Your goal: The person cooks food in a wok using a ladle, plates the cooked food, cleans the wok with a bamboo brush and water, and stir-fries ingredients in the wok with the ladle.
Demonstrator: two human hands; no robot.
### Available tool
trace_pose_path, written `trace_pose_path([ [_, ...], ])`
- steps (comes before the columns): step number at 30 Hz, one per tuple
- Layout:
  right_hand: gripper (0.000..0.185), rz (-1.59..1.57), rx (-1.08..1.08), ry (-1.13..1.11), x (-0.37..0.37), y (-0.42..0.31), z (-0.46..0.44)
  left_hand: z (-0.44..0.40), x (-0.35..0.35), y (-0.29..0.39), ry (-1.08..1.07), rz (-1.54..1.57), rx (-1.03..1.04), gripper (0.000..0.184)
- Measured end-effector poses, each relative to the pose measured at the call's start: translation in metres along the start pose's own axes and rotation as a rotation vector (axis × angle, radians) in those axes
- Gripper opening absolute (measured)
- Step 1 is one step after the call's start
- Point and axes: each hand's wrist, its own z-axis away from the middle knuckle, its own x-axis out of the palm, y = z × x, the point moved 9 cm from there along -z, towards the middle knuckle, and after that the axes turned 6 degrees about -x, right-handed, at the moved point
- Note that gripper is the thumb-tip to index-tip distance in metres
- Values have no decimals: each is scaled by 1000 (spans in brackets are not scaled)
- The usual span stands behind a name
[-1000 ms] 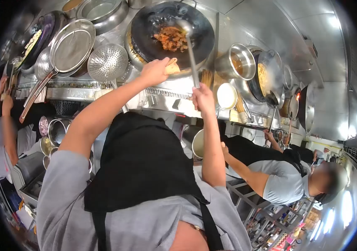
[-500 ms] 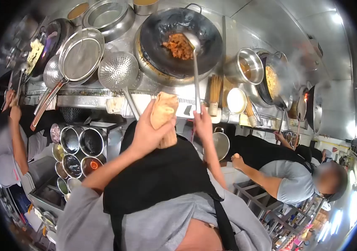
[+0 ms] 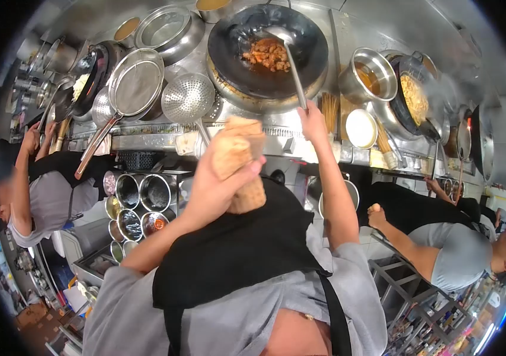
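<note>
My left hand (image 3: 220, 188) is wrapped round a folded tan cloth (image 3: 232, 157), held up before the black apron. Above and to the right, my right hand (image 3: 313, 121) grips the handle of a metal ladle (image 3: 295, 71). The ladle's bowl rests inside a black wok (image 3: 229, 56), at the upper edge of some reddish-brown pieces of food (image 3: 269, 54). A little dark liquid shows around the food. The wok sits on a round burner ring, and my left hand is well below it.
Left of the wok are a perforated skimmer (image 3: 188, 98) and a mesh strainer (image 3: 138, 83). A steel pot of brown liquid (image 3: 374, 74), a white bowl (image 3: 361, 129) and a bamboo brush (image 3: 329, 111) stand right. Co-workers (image 3: 463, 252) (image 3: 57, 196) are on both sides.
My left hand has come down from the wok's rim to my chest with the cloth. The ladle's bowl has shifted to the food's upper edge, and its handle now slants down to the right.
</note>
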Motion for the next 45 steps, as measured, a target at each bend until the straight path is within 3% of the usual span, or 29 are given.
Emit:
trace_pose_path([
  [2,38,-108,260,-210,21,15,8,-27,1,-24,-33,-164,21,47],
  [5,36,-31,63,-219,14,23,29,-82,-17,-70,-79,-590,119,44],
  [6,35,60,-2,-180,1,7,42,-94,-19,-73,-77,-592,123,44],
  [8,34,24,8,-185,-16,-18,70,-118,-26,-74,13,-919,176,42],
  [9,33,-4,15,-192,-24,-27,73,-138,-33,-80,16,-916,184,42],
  [10,33,3,6,-192,-35,-35,68,-156,-35,-77,65,-1001,362,46],
  [11,33,-184,159,-326,-33,-28,70,-168,-36,-73,115,-1083,537,50],
  [12,32,-373,316,-456,-25,-23,78,-184,-39,-75,116,-1076,541,50],
  [15,31,-294,208,-374,-9,-4,53,-212,-37,-83,86,-1116,574,42],
  [17,34,-477,307,-353,-3,-11,48,-228,-46,-94,93,-1244,371,38],
  [20,33,-323,269,-330,4,-10,22,-228,-51,-95,106,-1240,368,36],
  [22,33,183,-198,-35,-10,-31,-5,-226,-52,-96,110,-1233,397,35],
  [25,33,365,-51,-93,-1,-11,-13,-222,-51,-95,135,-1216,431,33],
  [29,34,376,-27,-137,1,15,22,-224,-55,-101,157,-1184,436,32],
  [31,32,606,-351,-26,-16,-18,38,-225,-55,-107,169,-1154,428,33],
  [34,25,-664,-203,-215,-94,-166,61,-223,-56,-105,199,-1141,441,34],
  [35,24,-703,-286,-196,-139,-204,94,-222,-53,-104,185,-1170,448,34],
  [36,25,-281,-866,54,-190,-266,139,-221,-53,-103,189,-1163,453,34],
  [37,34,-1249,-996,51,-216,-226,166,-219,-53,-101,194,-1155,455,35],
  [38,29,-1229,-1382,-48,-230,-325,177,-218,-52,-101,193,-1163,471,34],
  [39,26,-1317,-1585,15,-243,-329,197,-216,-51,-102,180,-1187,472,34],
  [40,53,-1140,-1544,78,-249,-353,203,-214,-51,-100,198,-1189,480,34],
  [43,60,-948,-1629,146,-246,-354,213,-219,-50,-102,193,-1179,483,34],
  [45,62,-836,-1569,89,-242,-341,213,-215,-47,-98,203,-1139,507,33],
])
